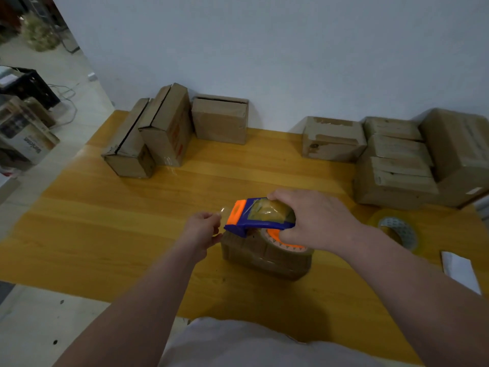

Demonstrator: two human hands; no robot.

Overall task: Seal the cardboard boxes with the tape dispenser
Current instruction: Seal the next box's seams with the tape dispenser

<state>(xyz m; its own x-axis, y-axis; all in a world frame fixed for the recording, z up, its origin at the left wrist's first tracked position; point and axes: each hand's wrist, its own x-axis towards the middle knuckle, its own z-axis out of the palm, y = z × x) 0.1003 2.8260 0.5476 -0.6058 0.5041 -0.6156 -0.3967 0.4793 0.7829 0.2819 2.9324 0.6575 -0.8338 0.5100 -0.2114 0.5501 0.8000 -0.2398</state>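
A yellow wooden surface [111, 213] is set against a white wall, bare across its left and middle. Three boxes are stood upper left, roughly five stacked upper right. At centre, the tape dispenser [258, 217] is gripped by the right hand [315, 218] over a small box [264, 256]; a barely visible tape end is pinched by the left hand [205, 229].

You have a single view, from the camera on your head, looking forward and steeply down over your own torso and both forearms. It faces the wooden table [111, 207] and the pale wall [264, 49] behind it. Your hands sit near the centre of the frame, close below the lens. The wide angle bends the edges, taking in the floor [39, 321] on your left. No second view overlaps this one.
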